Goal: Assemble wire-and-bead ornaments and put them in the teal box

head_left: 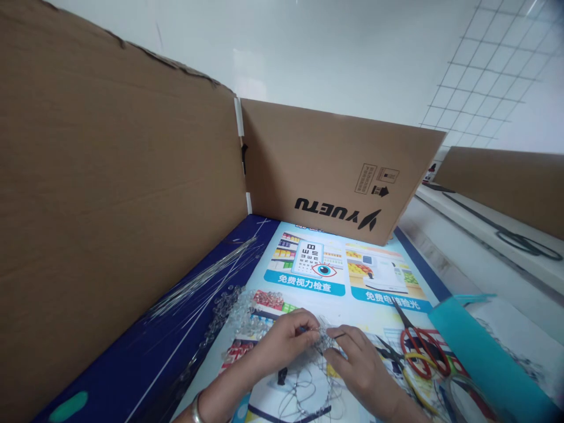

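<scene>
My left hand (288, 341) is closed, thumb and fingertips pinching a small cluster of clear beads on thin wire (325, 339). From the other side my right hand (359, 361) pinches the same beaded wire piece; its fine detail is blurred. Below both hands, loose loops of thin wire (304, 388) trail over the printed poster. A spread of loose clear beads (240, 314) lies left of my left hand. To the right of my right hand are red-handled scissors (425, 346) and yellow-handled pliers (412, 376).
Cardboard panels stand at the left (110, 176) and the back (326, 158). A bundle of straight thin wires (207, 276) lies along the left panel. At right are a roll of tape (469, 399) and a teal-edged tray or folder (484, 358) with wire pieces beside it.
</scene>
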`<state>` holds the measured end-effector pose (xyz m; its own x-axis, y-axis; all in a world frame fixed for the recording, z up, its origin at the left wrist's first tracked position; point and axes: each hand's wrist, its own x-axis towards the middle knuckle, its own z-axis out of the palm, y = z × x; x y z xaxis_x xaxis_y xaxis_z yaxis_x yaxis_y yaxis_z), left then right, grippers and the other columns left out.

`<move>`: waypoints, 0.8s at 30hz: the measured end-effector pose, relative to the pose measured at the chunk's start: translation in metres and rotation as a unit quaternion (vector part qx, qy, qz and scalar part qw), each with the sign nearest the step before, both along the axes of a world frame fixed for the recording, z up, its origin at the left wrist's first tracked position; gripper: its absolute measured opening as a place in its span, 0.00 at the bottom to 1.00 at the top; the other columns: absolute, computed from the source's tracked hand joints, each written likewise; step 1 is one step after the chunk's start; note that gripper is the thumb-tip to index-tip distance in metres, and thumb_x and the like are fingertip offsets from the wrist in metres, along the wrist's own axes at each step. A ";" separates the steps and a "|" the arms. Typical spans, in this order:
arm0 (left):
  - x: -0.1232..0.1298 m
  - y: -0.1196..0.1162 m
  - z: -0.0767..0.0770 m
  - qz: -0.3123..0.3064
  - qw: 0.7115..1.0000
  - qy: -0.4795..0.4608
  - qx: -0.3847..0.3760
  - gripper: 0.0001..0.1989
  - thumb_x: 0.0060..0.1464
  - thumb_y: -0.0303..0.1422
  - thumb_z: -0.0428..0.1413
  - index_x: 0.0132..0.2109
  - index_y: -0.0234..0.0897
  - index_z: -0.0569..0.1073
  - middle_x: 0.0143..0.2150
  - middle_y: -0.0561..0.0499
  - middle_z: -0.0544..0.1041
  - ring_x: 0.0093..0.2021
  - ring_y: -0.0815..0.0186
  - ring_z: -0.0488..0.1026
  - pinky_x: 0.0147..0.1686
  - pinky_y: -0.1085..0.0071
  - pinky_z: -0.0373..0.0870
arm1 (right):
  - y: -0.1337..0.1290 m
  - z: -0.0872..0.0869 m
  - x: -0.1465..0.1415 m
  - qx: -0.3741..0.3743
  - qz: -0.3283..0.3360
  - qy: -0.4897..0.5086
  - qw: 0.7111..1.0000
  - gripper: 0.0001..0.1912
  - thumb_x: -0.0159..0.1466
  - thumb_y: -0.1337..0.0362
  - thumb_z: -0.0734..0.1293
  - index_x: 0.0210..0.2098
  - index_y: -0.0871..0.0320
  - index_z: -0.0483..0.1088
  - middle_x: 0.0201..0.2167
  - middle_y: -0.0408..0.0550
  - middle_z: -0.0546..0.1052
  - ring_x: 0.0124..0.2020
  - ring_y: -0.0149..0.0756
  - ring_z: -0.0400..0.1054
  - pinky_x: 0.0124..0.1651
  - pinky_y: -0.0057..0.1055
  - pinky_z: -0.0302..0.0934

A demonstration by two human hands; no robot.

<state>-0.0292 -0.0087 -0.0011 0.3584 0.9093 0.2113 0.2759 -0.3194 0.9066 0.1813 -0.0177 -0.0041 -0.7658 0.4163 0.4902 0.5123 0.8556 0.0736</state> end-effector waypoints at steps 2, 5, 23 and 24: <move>0.000 0.000 0.002 -0.004 1.000 0.014 0.005 0.05 0.55 0.29 0.52 0.33 0.37 0.72 0.34 0.51 0.75 0.37 0.66 0.70 0.37 0.73 0.64 | 0.000 0.003 0.001 -0.004 0.009 -0.006 1.000 0.09 0.66 0.70 0.58 0.40 0.58 0.69 0.45 0.54 0.72 0.46 0.41 0.63 0.46 0.41 0.62; -0.004 -0.001 0.006 -0.008 0.999 0.042 0.016 0.03 0.52 0.28 0.54 0.33 0.38 0.72 0.35 0.52 0.74 0.37 0.66 0.70 0.37 0.73 0.64 | 0.000 0.004 0.003 -0.003 0.010 -0.009 1.000 0.09 0.66 0.70 0.57 0.41 0.58 0.69 0.44 0.54 0.72 0.46 0.42 0.64 0.46 0.41 0.62; 0.009 -0.045 0.016 -0.167 0.955 0.235 0.070 0.13 0.47 0.25 0.57 0.41 0.42 0.75 0.40 0.50 0.77 0.37 0.58 0.75 0.32 0.71 0.67 | 0.000 0.015 0.004 -0.044 -0.004 -0.080 0.996 0.07 0.67 0.69 0.59 0.36 0.59 0.68 0.34 0.50 0.70 0.39 0.40 0.61 0.39 0.38 0.57; 0.012 -0.045 0.012 -0.160 0.960 0.220 0.065 0.14 0.47 0.25 0.57 0.42 0.41 0.74 0.41 0.48 0.77 0.37 0.56 0.75 0.33 0.69 0.68 | 0.001 0.017 0.004 -0.041 0.001 -0.097 0.994 0.07 0.66 0.68 0.59 0.35 0.59 0.68 0.34 0.50 0.70 0.39 0.40 0.61 0.39 0.37 0.57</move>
